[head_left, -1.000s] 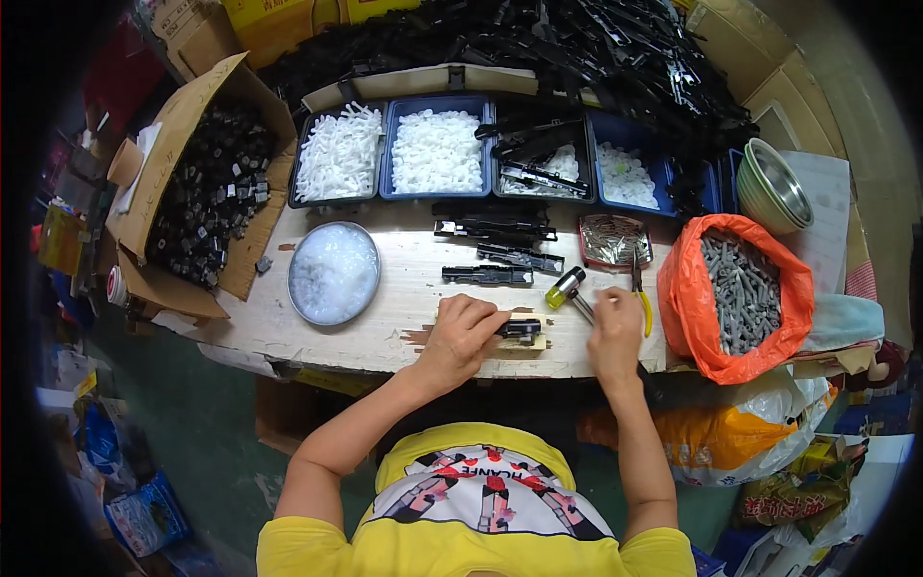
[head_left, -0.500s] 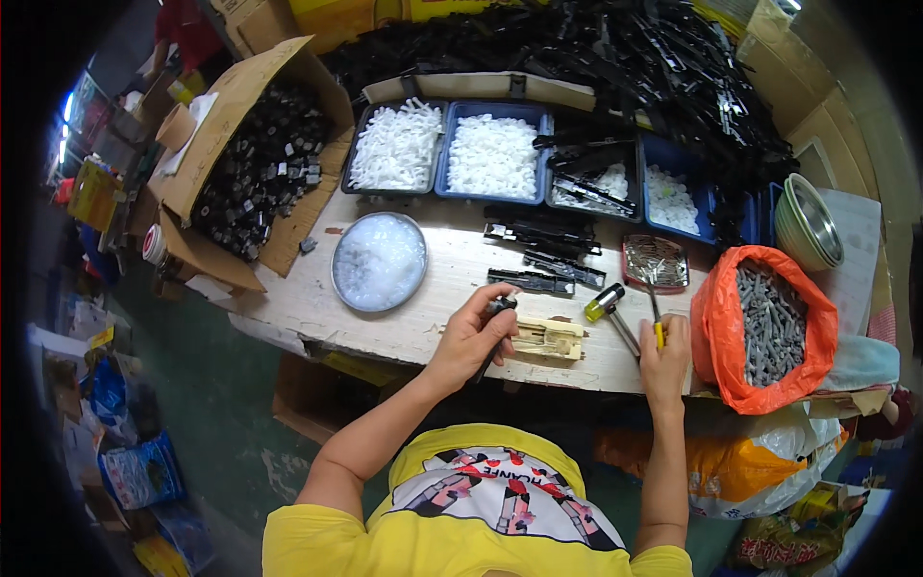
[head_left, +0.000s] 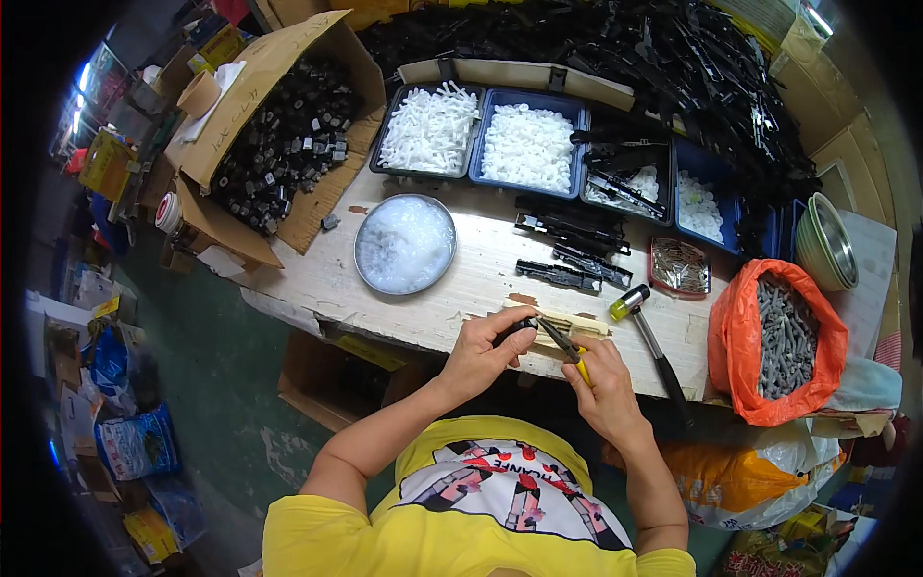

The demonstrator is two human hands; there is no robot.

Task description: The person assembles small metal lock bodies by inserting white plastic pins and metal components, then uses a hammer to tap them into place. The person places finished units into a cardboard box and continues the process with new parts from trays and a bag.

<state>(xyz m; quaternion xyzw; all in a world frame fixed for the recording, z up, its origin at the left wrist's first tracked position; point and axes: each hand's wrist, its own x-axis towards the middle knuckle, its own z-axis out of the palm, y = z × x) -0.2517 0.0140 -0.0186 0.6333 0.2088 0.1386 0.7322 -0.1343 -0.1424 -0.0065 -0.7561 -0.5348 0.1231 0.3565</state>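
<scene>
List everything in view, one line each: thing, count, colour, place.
cardboard box: one, brown, holding black parts, upper left
trays: four, blue, white or black parts inside, bench back
round dish: one, metal, whitish contents, bench middle
black strips: several, right of dish
small tin: one, metal pieces inside, bench right
mallet: one, yellow-headed, dark handle, right of hands
orange bag: one, grey pieces, right edge
bowls: stacked, metal, far right
left hand: holds small black part
right hand: holds yellow-handled pliers

Round metal dish [head_left: 405,244], orange bag [head_left: 777,348], hammer [head_left: 652,345], cardboard box [head_left: 269,135].
</scene>
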